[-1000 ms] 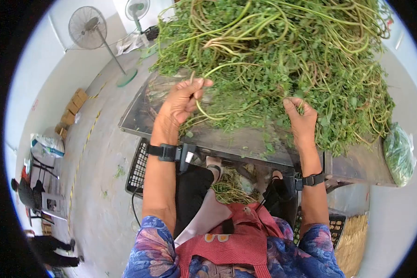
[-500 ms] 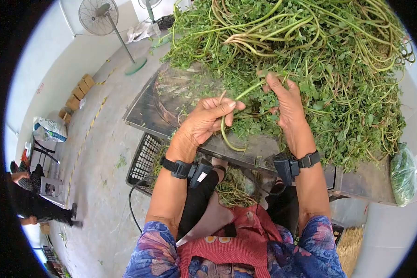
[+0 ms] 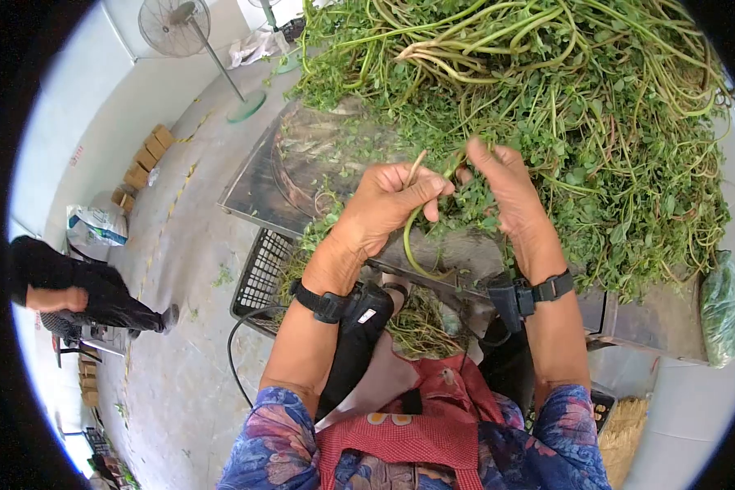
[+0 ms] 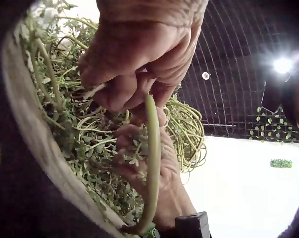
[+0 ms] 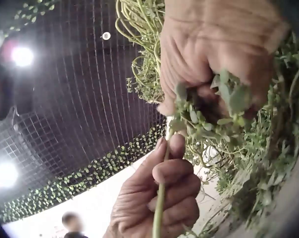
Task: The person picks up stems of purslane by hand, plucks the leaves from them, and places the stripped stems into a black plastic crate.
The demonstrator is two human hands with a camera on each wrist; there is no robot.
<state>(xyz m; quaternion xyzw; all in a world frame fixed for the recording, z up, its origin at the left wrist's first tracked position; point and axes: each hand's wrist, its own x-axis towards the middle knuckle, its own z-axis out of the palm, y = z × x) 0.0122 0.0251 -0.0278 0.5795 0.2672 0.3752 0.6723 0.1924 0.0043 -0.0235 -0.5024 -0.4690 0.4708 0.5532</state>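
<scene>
My left hand (image 3: 390, 206) pinches a thick green plant stem (image 3: 410, 245) between thumb and fingers above the table's front edge. The stem's pale end pokes up past the thumb, and its lower part curves down below the hand. Close beside it on the right, my right hand (image 3: 514, 192) has its fingers curled round the leafy part of the stem, its thumb blurred. Small leaves (image 5: 233, 96) stick out of that hand in the right wrist view. Behind both hands rises a large pile of leafy stems (image 3: 563, 106) on the dark table (image 3: 257, 196).
Left below the table stands a black plastic crate (image 3: 261, 273). A filled green plastic bag (image 3: 723, 310) leans at the table's right end. Cut stems (image 3: 420, 322) lie on the floor between the feet. A standing fan (image 3: 245, 106) and a walking person (image 3: 82, 286) are at left.
Both hands have come together: the left moved right with the stem, and the right came from the pile's edge to the stem's leafy part. The person at left has walked further into view.
</scene>
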